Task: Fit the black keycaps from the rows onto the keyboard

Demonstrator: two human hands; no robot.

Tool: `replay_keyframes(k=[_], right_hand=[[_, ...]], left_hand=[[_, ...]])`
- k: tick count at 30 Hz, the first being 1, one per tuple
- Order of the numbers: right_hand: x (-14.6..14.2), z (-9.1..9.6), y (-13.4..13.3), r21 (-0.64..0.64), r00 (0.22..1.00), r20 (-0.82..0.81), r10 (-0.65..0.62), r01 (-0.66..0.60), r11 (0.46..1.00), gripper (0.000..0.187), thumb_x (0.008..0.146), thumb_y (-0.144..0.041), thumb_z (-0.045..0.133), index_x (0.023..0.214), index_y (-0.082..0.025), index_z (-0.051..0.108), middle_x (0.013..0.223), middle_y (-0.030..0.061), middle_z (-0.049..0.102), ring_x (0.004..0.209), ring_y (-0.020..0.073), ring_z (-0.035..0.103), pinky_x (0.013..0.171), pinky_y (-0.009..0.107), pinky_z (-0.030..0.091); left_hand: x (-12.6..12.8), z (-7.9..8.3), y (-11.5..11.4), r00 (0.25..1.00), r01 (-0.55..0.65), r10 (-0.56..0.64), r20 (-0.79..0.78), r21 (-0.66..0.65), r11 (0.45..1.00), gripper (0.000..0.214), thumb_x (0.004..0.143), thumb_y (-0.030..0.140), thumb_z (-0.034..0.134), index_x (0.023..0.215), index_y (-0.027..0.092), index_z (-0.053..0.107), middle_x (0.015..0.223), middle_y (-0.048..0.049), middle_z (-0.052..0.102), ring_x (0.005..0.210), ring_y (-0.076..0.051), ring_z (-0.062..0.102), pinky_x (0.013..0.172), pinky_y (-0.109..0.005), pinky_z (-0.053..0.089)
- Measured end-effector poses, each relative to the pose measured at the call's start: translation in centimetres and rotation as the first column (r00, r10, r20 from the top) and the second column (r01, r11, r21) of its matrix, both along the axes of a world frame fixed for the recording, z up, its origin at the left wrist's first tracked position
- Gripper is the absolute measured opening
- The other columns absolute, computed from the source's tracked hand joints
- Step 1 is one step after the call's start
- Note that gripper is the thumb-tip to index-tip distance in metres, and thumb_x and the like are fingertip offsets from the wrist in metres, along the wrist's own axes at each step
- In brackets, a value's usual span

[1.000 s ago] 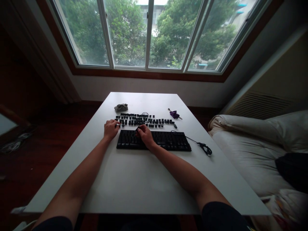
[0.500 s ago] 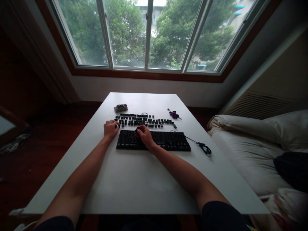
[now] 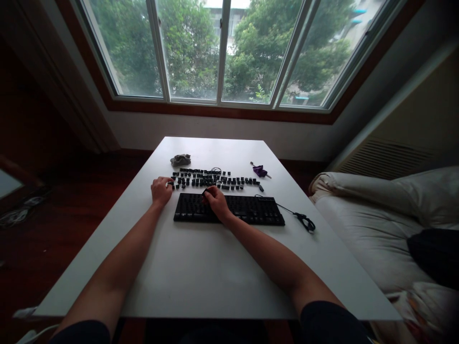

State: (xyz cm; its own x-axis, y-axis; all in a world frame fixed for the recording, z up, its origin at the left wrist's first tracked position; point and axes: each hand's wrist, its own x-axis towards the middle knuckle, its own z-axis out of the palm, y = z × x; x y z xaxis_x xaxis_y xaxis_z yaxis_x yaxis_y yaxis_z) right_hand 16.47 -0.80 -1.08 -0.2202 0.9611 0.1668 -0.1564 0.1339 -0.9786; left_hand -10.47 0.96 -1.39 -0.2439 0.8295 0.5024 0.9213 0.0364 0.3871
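Observation:
A black keyboard (image 3: 251,215) lies across the white table in front of me. Beyond it, loose black keycaps (image 3: 233,180) stand in uneven rows. My left hand (image 3: 162,192) rests at the left end of these rows, its thumb and index finger closed around a black keycap (image 3: 170,184). Over the left-middle part of the keyboard, my right hand (image 3: 217,202) pinches a small black piece (image 3: 205,192), too small and dark to name exactly. The keys beneath the right hand are partly hidden.
A crumpled grey cloth (image 3: 180,160) lies at the far left of the table (image 3: 186,272). Far right is a purple bundle (image 3: 260,171) with a stick poking out. The keyboard's coiled cable (image 3: 305,222) lies on the right. A pale sofa (image 3: 351,220) stands beside the table.
My left hand has shifted slightly left and away from me, along the edge of the keycap rows. My right hand stays nearly in place over the keyboard.

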Motion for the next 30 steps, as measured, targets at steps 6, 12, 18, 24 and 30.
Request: replay_keyframes(k=[6,12,18,24,30], right_hand=[[0.0,-0.1,0.0,-0.018,1.0,-0.005,0.0,0.0,1.0,0.03,0.079,-0.046,0.064,0.094,-0.023,0.052,0.08,-0.0023,0.062,0.064,0.0157,0.064,0.057,0.028,0.053],[0.0,-0.1,0.0,-0.008,1.0,-0.007,0.012,-0.012,1.0,0.029,0.08,-0.045,0.064,0.095,-0.023,0.052,0.08,-0.0024,0.062,0.064,0.0154,0.064,0.057,0.028,0.053],[0.0,-0.1,0.1,-0.004,1.0,-0.001,0.009,-0.009,1.0,0.028,0.08,-0.045,0.064,0.094,-0.023,0.052,0.081,-0.0025,0.063,0.063,0.0149,0.064,0.056,0.027,0.052],[0.1,0.1,0.0,-0.01,1.0,0.003,0.02,-0.02,1.0,0.027,0.081,-0.044,0.064,0.093,-0.024,0.053,0.079,-0.002,0.064,0.063,0.0162,0.064,0.056,0.028,0.052],[0.1,0.0,0.0,0.001,1.0,-0.008,0.016,-0.016,1.0,0.026,0.081,-0.043,0.064,0.094,-0.023,0.053,0.079,-0.0019,0.063,0.063,0.0162,0.064,0.056,0.028,0.052]], left_hand=[[-1.9,-0.5,0.2,0.998,-0.027,0.028,0.054,-0.033,0.999,0.028,0.082,0.02,0.053,0.101,0.024,0.074,0.107,-0.008,0.065,0.102,-0.027,0.055,0.1,-0.041,0.042],[-2.0,-0.9,0.3,0.999,-0.009,0.012,0.041,-0.055,0.998,0.025,0.083,0.027,0.056,0.1,0.025,0.074,0.105,-0.0089,0.064,0.101,-0.028,0.055,0.097,-0.041,0.044],[-2.1,-1.2,0.4,1.0,-0.023,0.024,0.012,-0.078,0.997,0.025,0.085,0.029,0.056,0.102,0.025,0.074,0.106,-0.0087,0.064,0.101,-0.028,0.055,0.097,-0.041,0.043],[-2.1,-1.3,0.4,0.999,-0.039,0.038,-0.011,-0.087,0.995,0.023,0.087,0.031,0.056,0.1,0.026,0.074,0.105,-0.0093,0.063,0.102,-0.029,0.055,0.096,-0.042,0.044],[-1.9,-1.3,0.3,1.0,-0.023,0.021,-0.016,-0.097,0.995,0.022,0.089,0.031,0.055,0.099,0.027,0.074,0.11,-0.0093,0.065,0.105,-0.03,0.055,0.095,-0.043,0.043]])
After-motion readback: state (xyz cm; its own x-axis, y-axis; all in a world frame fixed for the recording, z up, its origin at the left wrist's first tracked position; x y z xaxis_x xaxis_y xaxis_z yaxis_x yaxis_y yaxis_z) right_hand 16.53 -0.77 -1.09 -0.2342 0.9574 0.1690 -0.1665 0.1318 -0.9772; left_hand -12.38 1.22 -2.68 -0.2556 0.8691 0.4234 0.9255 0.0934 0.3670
